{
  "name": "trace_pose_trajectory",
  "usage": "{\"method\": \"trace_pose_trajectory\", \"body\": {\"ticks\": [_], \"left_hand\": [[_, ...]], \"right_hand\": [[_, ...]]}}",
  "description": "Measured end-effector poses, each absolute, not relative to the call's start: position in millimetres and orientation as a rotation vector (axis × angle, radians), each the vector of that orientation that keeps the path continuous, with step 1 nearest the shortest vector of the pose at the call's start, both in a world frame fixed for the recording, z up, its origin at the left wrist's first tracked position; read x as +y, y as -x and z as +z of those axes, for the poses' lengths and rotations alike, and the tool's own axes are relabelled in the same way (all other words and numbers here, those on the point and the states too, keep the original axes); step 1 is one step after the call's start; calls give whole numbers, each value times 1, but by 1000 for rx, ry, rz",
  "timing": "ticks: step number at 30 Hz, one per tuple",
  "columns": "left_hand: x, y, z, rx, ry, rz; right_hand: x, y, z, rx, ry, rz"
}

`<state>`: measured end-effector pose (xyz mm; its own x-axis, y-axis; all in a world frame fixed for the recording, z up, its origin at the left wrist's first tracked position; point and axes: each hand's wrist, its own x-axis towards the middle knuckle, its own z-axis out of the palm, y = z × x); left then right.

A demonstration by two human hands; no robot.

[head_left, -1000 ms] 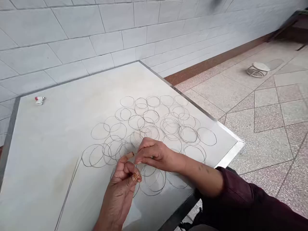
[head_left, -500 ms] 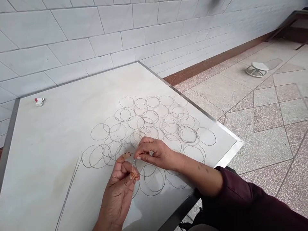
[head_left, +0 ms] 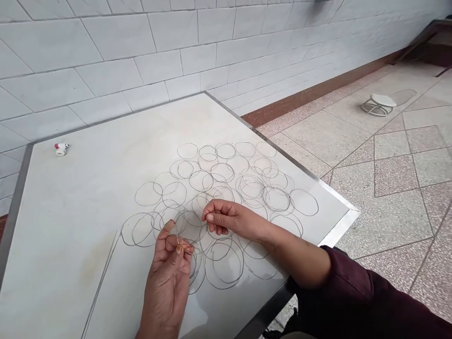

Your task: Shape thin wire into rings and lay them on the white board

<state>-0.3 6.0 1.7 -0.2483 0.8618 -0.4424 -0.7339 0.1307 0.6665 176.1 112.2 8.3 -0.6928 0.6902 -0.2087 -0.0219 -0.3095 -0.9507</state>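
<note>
Many thin wire rings (head_left: 301, 189) lie spread and overlapping on the white table (head_left: 116, 169). My left hand (head_left: 172, 268), palm up near the table's front, pinches a thin wire (head_left: 177, 238) between thumb and fingers, its index finger raised. To the right and slightly farther back, my right hand (head_left: 229, 219) is closed above the rings, thumb against index finger, with a thin wire at its fingertips. Whether both hands hold the same wire cannot be made out. Long straight wires (head_left: 100, 282) lie left of my left hand.
A small red-and-white object (head_left: 61, 149) rests at the table's far left corner. A white tiled wall (head_left: 116, 37) borders the back. On the floor at the right stands a low round stool (head_left: 380, 103), with a dark piece of furniture beyond.
My left hand has moved left, away from my right hand, and the gap between them has widened. My right hand has shifted slightly and its fingers are curled lower. The view has shifted a little.
</note>
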Motion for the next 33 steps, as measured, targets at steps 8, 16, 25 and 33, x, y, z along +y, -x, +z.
{"method": "trace_pose_trajectory", "body": {"ticks": [8, 16, 25, 33], "left_hand": [[4, -1, 2, 937, -257, 1469], [6, 3, 3, 946, -154, 1589], [2, 2, -4, 934, -233, 1513], [1, 2, 1, 950, -275, 1463]], "right_hand": [[114, -176, 0, -1308, 804, 2076], [109, -176, -3, -1086, 639, 2359], [109, -175, -4, -1000, 722, 2337], [110, -175, -6, -1001, 734, 2326]]}}
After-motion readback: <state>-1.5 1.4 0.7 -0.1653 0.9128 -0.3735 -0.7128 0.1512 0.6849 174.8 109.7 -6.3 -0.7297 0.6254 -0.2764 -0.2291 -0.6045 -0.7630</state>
